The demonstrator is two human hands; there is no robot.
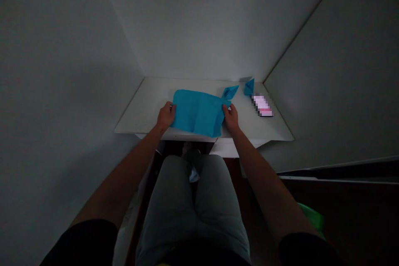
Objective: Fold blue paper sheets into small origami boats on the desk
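Note:
A sheet of blue paper (198, 112) spans the space between my two hands, over the front of the white desk. Its surface shows creases and its right end bends. My left hand (166, 115) pinches the left edge, fingers closed. At the right end, my right hand (230, 118) is closed on the paper near its upper corner. Just beyond that hand lies a folded blue paper piece (230, 92). A second folded paper piece (249, 87) stands farther right, near the back wall.
A phone (262, 105) with a lit, blurred screen lies at the desk's right side. Walls enclose the white desk (140, 108) at the back and both sides. Below its front edge are my legs (193, 208). Something green (311, 218) sits low at the right.

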